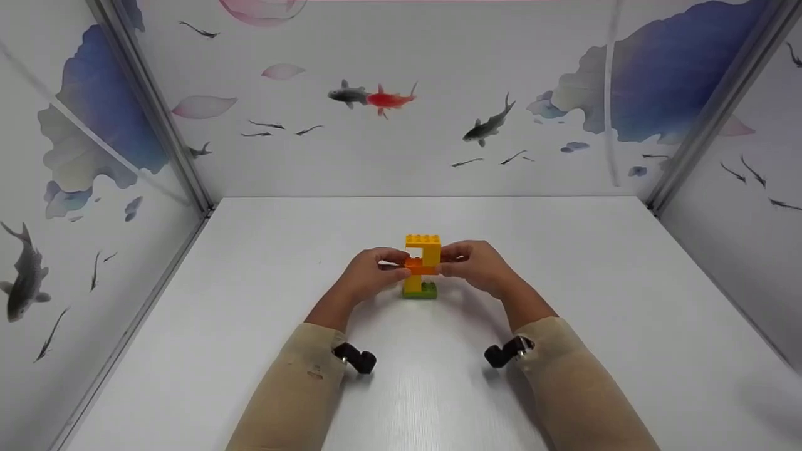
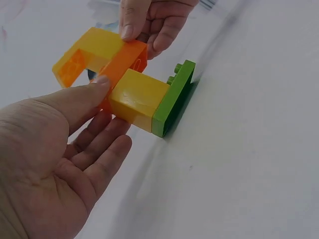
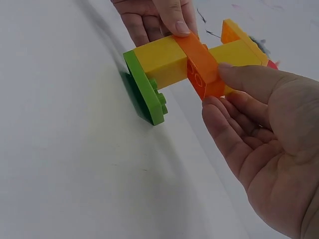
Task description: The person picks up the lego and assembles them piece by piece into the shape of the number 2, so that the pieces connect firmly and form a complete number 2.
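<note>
A small stack of toy building bricks stands upright between both hands at the table's middle. Its base is a green brick [image 1: 420, 294]; a lower yellow brick [image 2: 139, 97] rises from one side of that. Across the middle lies an orange brick [image 1: 421, 270], topped by an upper yellow brick [image 1: 431, 254] and a flat yellow top piece [image 1: 423, 240] that overhangs leftward. My left hand [image 1: 369, 274] pinches the orange brick's left end between thumb and fingers. From the right, my right hand [image 1: 479, 266] pinches its other end. Whether the green base touches the table cannot be told.
The white table [image 1: 263, 250] is bounded by a back wall [image 1: 401, 156] and side walls printed with fish and leaves. Black wrist mounts [image 1: 357, 358] stick out from both beige sleeves [image 1: 294, 388].
</note>
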`<state>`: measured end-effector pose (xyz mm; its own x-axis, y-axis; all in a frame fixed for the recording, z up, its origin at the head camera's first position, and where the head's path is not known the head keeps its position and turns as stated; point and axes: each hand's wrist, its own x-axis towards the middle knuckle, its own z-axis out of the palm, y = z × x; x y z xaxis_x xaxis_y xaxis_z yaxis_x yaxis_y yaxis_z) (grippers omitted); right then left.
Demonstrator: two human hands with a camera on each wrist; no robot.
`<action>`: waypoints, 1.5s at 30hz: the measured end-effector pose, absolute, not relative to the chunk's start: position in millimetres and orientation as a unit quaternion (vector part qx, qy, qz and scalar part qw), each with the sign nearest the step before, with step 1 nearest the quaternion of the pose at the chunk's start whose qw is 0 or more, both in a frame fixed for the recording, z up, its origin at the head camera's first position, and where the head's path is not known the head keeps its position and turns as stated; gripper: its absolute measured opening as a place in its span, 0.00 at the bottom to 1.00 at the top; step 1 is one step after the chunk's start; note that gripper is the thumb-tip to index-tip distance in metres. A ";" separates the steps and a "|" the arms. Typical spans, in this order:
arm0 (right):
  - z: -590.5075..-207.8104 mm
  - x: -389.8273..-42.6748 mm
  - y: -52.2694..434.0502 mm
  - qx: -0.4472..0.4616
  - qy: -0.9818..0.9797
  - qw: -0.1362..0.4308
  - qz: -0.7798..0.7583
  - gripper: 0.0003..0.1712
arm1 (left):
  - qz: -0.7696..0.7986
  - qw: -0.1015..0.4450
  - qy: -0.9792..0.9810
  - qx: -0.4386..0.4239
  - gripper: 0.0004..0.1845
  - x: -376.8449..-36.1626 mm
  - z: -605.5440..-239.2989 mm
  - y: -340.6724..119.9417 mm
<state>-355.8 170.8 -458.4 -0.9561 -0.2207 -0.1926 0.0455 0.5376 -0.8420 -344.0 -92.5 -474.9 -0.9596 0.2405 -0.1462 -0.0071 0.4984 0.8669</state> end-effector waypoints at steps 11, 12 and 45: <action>-458.1 -356.1 169.7 -0.017 0.840 0.136 -0.525 0.23 | 0.495 0.085 0.865 0.017 0.20 -344.2 -473.0 -81.6; -458.4 -356.2 169.9 -0.018 0.836 0.136 -0.531 0.23 | 0.497 0.084 0.863 0.013 0.20 -344.0 -472.8 -81.2; -465.0 -358.1 183.9 -0.023 0.839 0.148 -0.524 0.33 | 0.572 0.087 0.815 0.045 0.28 -346.5 -478.0 -81.0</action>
